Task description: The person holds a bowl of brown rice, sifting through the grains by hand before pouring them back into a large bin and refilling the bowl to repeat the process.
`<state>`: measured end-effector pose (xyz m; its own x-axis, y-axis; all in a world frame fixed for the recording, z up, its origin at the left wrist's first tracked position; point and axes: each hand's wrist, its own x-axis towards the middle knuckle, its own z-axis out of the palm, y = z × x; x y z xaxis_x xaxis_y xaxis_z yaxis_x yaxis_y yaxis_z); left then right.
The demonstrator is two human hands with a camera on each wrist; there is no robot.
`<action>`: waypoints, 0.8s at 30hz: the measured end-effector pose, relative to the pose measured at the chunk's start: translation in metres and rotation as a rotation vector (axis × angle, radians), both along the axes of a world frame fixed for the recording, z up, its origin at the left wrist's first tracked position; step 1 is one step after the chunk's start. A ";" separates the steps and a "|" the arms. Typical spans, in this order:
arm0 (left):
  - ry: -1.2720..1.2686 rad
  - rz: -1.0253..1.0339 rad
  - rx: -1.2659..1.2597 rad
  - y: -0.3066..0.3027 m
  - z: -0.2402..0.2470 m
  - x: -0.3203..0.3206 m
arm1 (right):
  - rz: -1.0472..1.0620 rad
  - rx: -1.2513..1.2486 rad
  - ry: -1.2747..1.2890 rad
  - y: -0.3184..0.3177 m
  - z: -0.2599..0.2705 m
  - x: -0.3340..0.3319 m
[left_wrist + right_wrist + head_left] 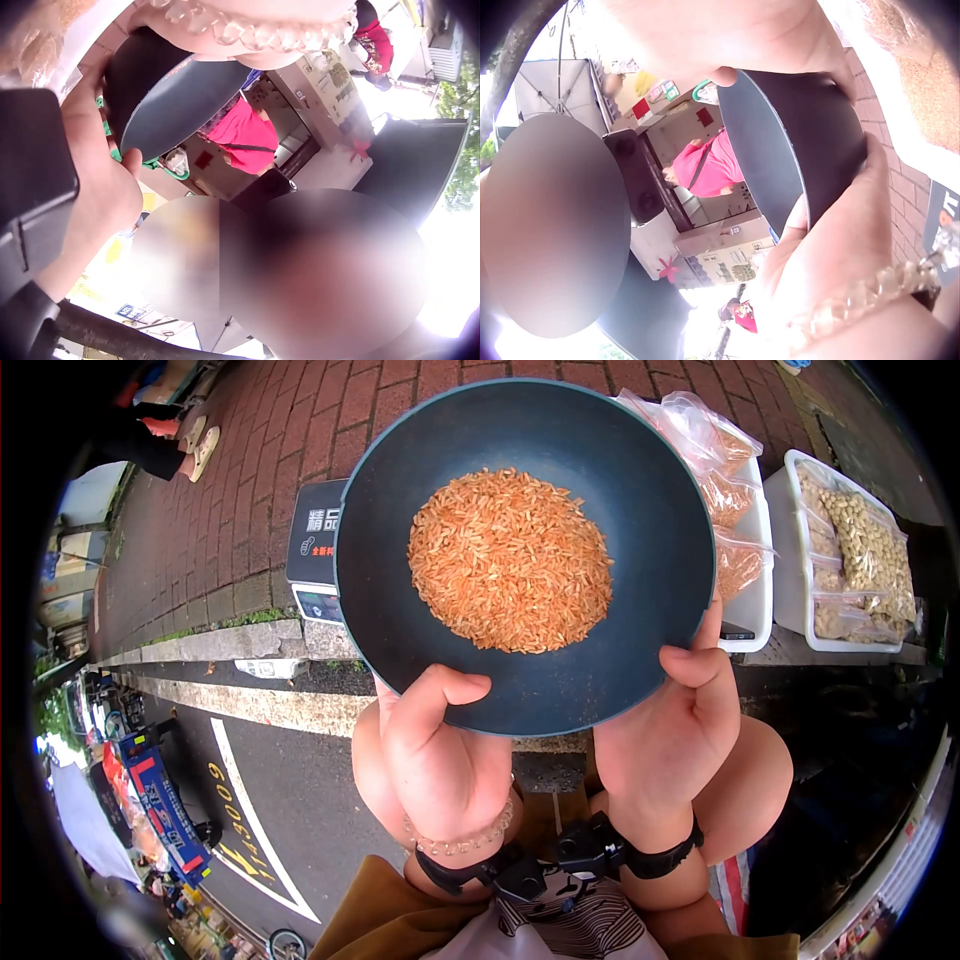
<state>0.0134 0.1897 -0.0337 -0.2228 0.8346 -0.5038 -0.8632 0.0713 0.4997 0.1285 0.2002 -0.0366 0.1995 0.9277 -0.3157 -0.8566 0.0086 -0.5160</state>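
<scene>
A round dark blue-green bowl [400,600] holds a heap of reddish-brown grains [510,560] in its middle. The left hand [440,760] grips its lower left side, thumb over the rim; the right hand [670,740] grips the lower right side the same way. Both palms are under the bowl, and most fingers are hidden beneath it. In the left wrist view, the bowl [180,112] is seen from the side, with the right hand [101,180] at its edge. The right wrist view shows the bowl [810,135] between the right hand [727,34] and the left hand [840,225].
Behind the bowl's right side stands a white bin [762,580] with bagged grains; another white bin [790,560] holds bags of pale pieces. A dark box [312,550] with a scale-like device [318,605] sits at the left. A person's shoe [205,455] is on the brick pavement.
</scene>
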 end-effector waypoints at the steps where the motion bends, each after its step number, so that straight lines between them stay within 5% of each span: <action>1: -0.007 0.000 -0.005 0.000 0.001 0.000 | 0.001 0.001 0.001 0.000 0.000 0.000; 24: 0.004 -0.047 0.214 0.002 0.003 -0.004 | 0.092 -0.172 -0.029 0.010 -0.004 0.001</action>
<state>0.0090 0.1917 -0.0309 -0.1825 0.9319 -0.3134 -0.8593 0.0037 0.5115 0.1291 0.2099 -0.0410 0.1271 0.8753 -0.4666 -0.8346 -0.1598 -0.5272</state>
